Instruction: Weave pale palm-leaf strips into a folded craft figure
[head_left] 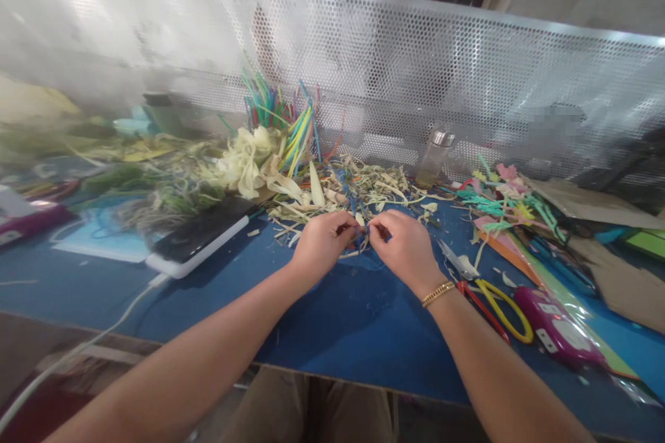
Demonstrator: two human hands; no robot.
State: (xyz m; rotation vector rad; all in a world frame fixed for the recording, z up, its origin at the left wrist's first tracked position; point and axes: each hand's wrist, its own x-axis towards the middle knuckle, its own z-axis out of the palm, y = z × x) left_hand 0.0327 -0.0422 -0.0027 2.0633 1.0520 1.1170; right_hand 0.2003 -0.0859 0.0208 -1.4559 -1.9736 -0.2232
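Observation:
My left hand (323, 241) and my right hand (404, 243) meet over the blue table, fingertips pinched close together. Between them runs a thin blue yarn (352, 202), its upper part trailing over the dried husk scraps (379, 183) just behind. The small piece at the fingertips is partly hidden by my fingers. A pale husk bit shows between the two thumbs. To the right of my right wrist lie scissors (481, 284) with one red and one yellow handle, blades apart.
A black phone (208, 228) on a white power bank with a cable lies left. Colourful pipe cleaners (280, 111) and pale husks (254, 159) stand behind. A glass bottle (436, 156), paper cut-outs (503, 194) and a purple device (555, 325) are right. A perforated metal panel (415, 48) closes the back.

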